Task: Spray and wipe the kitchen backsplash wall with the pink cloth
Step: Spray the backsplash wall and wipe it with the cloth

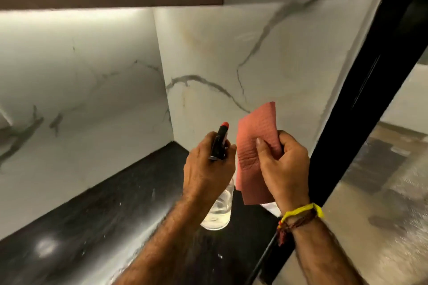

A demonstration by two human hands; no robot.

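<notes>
Both hands near backsplash wall [220, 53]: left hand [206, 169] grips spray bottle [218, 206]; right hand [284, 169] pinches pink cloth [252, 146], bottle's right.

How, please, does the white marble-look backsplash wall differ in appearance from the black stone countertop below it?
The white marble-look backsplash wall is pale with thin grey veins, while the black stone countertop is dark with faint whitish streaks. The wall stands upright; the countertop lies flat. Both look smooth and glossy, and they meet at the corner. The left hand grips a clear spray bottle and the right hand pinches a pink cloth in front of them.
</notes>
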